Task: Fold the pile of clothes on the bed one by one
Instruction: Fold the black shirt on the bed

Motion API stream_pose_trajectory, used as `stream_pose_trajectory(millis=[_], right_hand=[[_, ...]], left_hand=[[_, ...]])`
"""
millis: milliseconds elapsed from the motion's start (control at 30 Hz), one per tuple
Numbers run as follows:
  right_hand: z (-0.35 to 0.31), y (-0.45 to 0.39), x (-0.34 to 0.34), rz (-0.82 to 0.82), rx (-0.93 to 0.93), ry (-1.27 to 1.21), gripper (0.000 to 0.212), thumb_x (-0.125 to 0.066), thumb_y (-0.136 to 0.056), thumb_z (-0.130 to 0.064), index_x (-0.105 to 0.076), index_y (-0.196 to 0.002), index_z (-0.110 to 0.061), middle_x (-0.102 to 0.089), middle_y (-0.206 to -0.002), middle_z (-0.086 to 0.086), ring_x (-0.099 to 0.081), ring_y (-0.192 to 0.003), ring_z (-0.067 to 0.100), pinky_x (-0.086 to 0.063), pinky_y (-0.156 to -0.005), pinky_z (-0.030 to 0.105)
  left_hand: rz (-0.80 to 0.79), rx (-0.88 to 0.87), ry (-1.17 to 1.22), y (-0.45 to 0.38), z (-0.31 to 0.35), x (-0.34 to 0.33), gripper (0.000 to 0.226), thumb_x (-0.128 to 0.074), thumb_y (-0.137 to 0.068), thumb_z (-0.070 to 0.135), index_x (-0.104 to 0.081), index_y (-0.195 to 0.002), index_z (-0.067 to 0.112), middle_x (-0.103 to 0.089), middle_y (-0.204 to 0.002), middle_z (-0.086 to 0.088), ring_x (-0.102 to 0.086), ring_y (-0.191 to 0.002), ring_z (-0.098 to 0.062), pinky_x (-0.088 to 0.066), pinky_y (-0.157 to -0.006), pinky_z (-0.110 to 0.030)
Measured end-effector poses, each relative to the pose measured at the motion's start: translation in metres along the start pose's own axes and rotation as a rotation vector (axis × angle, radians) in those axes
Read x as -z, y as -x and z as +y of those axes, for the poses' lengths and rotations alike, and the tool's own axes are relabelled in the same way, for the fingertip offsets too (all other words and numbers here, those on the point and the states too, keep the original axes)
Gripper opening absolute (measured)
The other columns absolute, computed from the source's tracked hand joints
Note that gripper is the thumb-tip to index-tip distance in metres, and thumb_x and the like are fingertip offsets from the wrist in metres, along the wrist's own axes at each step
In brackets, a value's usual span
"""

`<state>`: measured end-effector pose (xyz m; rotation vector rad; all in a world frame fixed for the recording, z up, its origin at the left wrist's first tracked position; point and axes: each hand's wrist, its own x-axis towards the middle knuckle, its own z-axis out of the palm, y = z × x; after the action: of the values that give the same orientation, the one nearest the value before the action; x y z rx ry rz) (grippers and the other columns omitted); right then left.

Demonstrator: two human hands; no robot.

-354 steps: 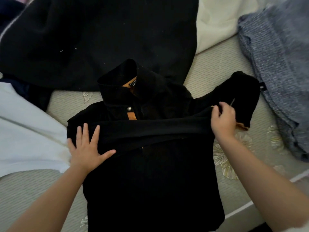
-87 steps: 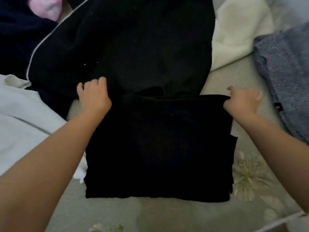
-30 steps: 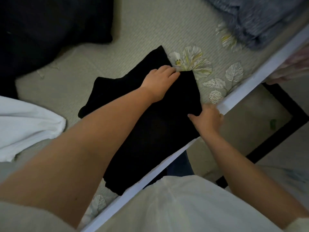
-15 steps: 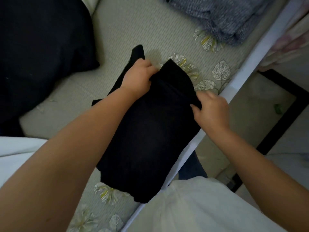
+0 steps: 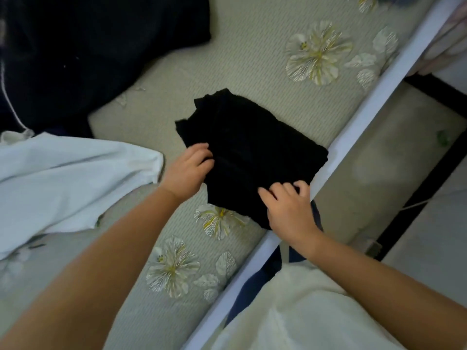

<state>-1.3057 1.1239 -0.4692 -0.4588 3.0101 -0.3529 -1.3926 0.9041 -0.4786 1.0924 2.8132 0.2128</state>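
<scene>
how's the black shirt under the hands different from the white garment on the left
The black shirt is folded into a compact block; the white garment lies loose and rumpled. The shirt sits by the bed's edge, touched by the left hand and right hand; no hand touches the white one. The white one covers more area. Both lie on the floral sheet.
</scene>
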Motion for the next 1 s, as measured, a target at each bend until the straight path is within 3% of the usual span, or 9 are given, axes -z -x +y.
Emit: stream_pose_trajectory(millis=[100, 233, 367, 467, 533, 600, 733, 867, 1000], right_hand=[[-0.018, 0.029, -0.031, -0.259, -0.009, 0.144, 0.064, -0.087, -0.031, -0.027, -0.074, -0.092, -0.019, -0.067, -0.071, -0.001, -0.063, -0.062, 0.016, -0.053, -0.075, 0.036], [-0.022, 0.043, -0.046, -0.198, -0.080, 0.088, 0.067, -0.090, -0.037, -0.033, -0.071, -0.098, -0.012, -0.067, -0.082, 0.007, -0.066, -0.077, 0.024, -0.052, -0.078, 0.043], [-0.020, 0.032, -0.051, -0.186, -0.113, 0.074, 0.092, -0.087, -0.046, -0.041, -0.055, -0.123, 0.000, -0.056, -0.125, 0.022, -0.052, -0.117, 0.038, -0.034, -0.095, 0.059], [-0.020, 0.028, -0.065, -0.408, -0.121, 0.151, 0.108, -0.068, -0.068, -0.058, -0.011, -0.141, -0.002, -0.005, -0.149, 0.018, -0.008, -0.140, 0.032, 0.003, -0.109, 0.048], [-0.021, 0.030, -0.074, -0.410, -0.150, 0.257, 0.107, -0.062, -0.062, -0.072, -0.027, -0.140, -0.007, -0.026, -0.148, 0.013, -0.026, -0.137, 0.028, -0.017, -0.111, 0.045], [-0.023, 0.029, -0.081, -0.380, -0.179, 0.249, 0.102, -0.062, -0.054, -0.077, -0.048, -0.131, -0.012, -0.048, -0.137, 0.009, -0.045, -0.127, 0.025, -0.036, -0.103, 0.042], [-0.019, 0.023, -0.090, -0.267, -0.195, 0.215, 0.087, -0.071, -0.055, -0.068, -0.059, -0.122, -0.013, -0.058, -0.127, 0.008, -0.054, -0.118, 0.024, -0.046, -0.094, 0.042], [-0.013, 0.020, -0.091, -0.080, -0.168, 0.132, 0.045, -0.069, -0.071, -0.013, -0.062, -0.113, 0.002, -0.061, -0.119, 0.020, -0.059, -0.110, 0.033, -0.048, -0.087, 0.048], [-0.007, 0.011, -0.078, -0.022, -0.113, -0.015, 0.037, -0.043, -0.071, 0.001, -0.067, -0.098, 0.009, -0.067, -0.102, 0.024, -0.065, -0.096, 0.037, -0.050, -0.079, 0.050]], left_hand=[[-0.518, 0.323, -0.033, 0.049, 0.015, -0.034, 0.059, -0.050, -0.088, 0.005, -0.028, -0.142, 0.012, -0.020, -0.152, -0.009, -0.012, -0.141, -0.026, -0.017, -0.114, -0.041], [-0.333, 0.581, 0.059, 0.074, 0.031, -0.047, 0.066, -0.048, -0.086, 0.001, -0.018, -0.144, 0.007, -0.017, -0.152, -0.014, -0.012, -0.141, -0.028, -0.014, -0.113, -0.038], [-0.091, 0.264, 0.084, 0.061, 0.039, -0.039, 0.070, -0.068, -0.054, -0.020, -0.045, -0.120, -0.020, -0.044, -0.126, -0.038, -0.041, -0.117, -0.055, -0.032, -0.096, -0.058], [-0.241, -0.014, 0.069, 0.044, 0.042, -0.042, 0.088, -0.075, -0.060, 0.001, -0.028, -0.134, -0.011, -0.024, -0.142, -0.029, -0.021, -0.131, -0.048, -0.014, -0.105, -0.052], [-0.474, 0.000, 0.018, 0.033, 0.039, -0.056, 0.102, -0.066, -0.077, 0.036, 0.007, -0.140, 0.003, 0.015, -0.146, -0.013, 0.013, -0.138, -0.032, 0.012, -0.108, -0.037], [-0.634, 0.086, -0.074, 0.022, 0.038, -0.069, 0.110, -0.056, -0.078, 0.058, 0.018, -0.141, 0.006, 0.026, -0.148, -0.008, 0.023, -0.138, -0.027, 0.019, -0.105, -0.034], [-0.614, 0.139, -0.065, 0.016, 0.033, -0.080, 0.097, -0.047, -0.086, 0.052, 0.019, -0.141, 0.006, 0.025, -0.149, -0.007, 0.020, -0.139, -0.025, 0.018, -0.107, -0.031], [-0.451, 0.128, 0.006, 0.022, 0.021, -0.087, 0.063, -0.032, -0.092, 0.004, 0.001, -0.145, 0.010, 0.002, -0.155, -0.007, 0.005, -0.142, -0.020, 0.015, -0.107, -0.025], [-0.279, 0.133, 0.043, 0.013, 0.025, -0.081, 0.062, -0.060, -0.071, -0.016, -0.047, -0.130, 0.000, -0.048, -0.135, -0.018, -0.044, -0.125, -0.034, -0.031, -0.106, -0.041]])
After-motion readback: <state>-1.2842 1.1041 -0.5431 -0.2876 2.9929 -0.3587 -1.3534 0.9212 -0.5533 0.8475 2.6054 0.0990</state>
